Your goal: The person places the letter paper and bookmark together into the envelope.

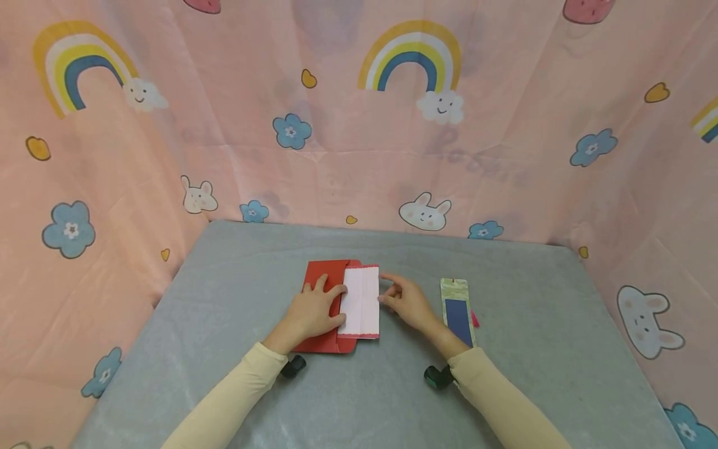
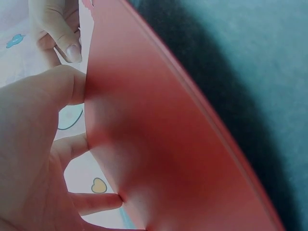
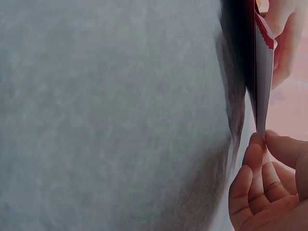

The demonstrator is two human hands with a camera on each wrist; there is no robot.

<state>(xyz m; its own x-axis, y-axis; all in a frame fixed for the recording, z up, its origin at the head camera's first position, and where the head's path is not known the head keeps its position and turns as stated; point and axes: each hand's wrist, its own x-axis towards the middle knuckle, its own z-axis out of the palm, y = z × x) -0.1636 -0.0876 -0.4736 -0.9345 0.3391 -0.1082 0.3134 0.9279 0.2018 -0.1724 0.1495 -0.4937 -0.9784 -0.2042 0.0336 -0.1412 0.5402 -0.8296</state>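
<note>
A red envelope [image 1: 321, 342] lies on the table in the head view. Partly within its right side sits a pale pink folded card [image 1: 360, 305] with red scalloped edges. My left hand [image 1: 314, 312] rests on the envelope with fingers spread, thumb and index finger near the card's left edge. Up close in the left wrist view, the fingertips touch the red envelope [image 2: 159, 130]. At the card's right edge is my right hand [image 1: 411, 304]. In the right wrist view, the thumb and index finger of the right hand [image 3: 274, 183] pinch the edge of the card [image 3: 263, 91].
To the right lies a flat yellow-green and blue bookmark-like strip [image 1: 459, 318], with a pink tassel [image 1: 475, 319] beside it; the right forearm partly covers the strip. The grey table [image 1: 359, 399] is bordered by a pink patterned curtain [image 1: 336, 174].
</note>
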